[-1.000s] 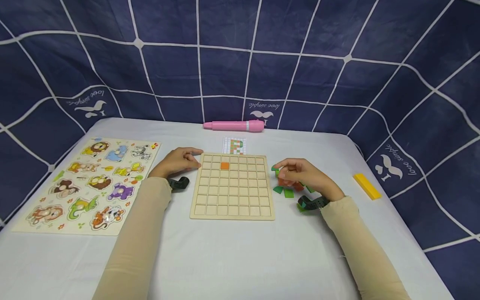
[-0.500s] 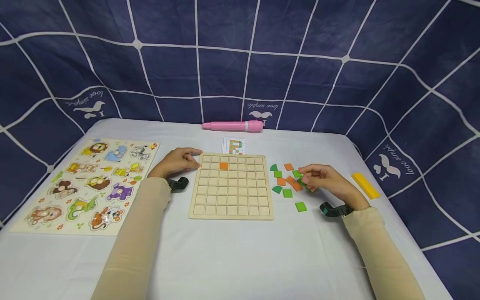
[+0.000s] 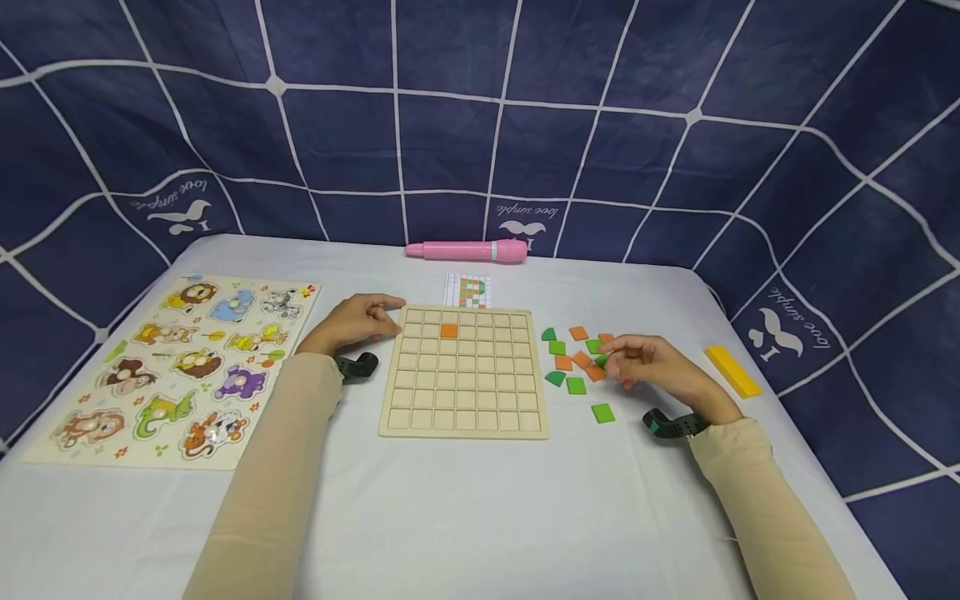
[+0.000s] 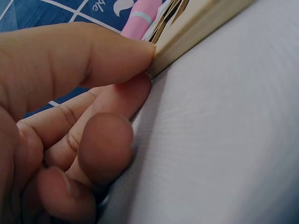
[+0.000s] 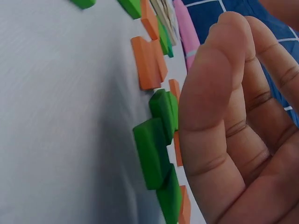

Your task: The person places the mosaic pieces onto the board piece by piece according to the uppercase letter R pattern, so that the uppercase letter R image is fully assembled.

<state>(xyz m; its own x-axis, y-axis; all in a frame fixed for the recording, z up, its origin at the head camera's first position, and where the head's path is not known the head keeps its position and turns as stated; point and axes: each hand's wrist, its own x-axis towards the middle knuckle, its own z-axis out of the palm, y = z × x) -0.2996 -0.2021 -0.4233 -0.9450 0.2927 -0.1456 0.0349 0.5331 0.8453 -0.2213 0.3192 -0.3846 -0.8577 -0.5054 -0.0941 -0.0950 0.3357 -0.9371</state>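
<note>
A wooden grid board [image 3: 467, 425] lies on the white table with one orange square tile [image 3: 448, 332] in an upper cell. My left hand [image 3: 356, 323] is at its upper left side, thumb and index fingertips touching the edge; in the left wrist view the fingertips [image 4: 142, 56] meet the board's rim [image 4: 196, 39]. To the right of the board are loose orange tiles [image 3: 563, 363], green squares [image 3: 576, 386] and green quarter-round pieces [image 3: 555, 378]. My right hand [image 3: 652, 367] hovers at the pile's right side, fingers loosely bent, close to green pieces [image 5: 152, 154]. Nothing shows between its fingers.
A small pattern card [image 3: 468, 292] with green and orange squares lies behind the board. Behind it is a pink microphone-shaped pen [image 3: 467, 252]. An animal peg puzzle [image 3: 172, 375] covers the left side, and a yellow block [image 3: 732, 372] lies far right.
My right hand has drawn back to the right, uncovering most of the loose tiles, and barely shifts in the last half second. My left hand stays at the board's edge.
</note>
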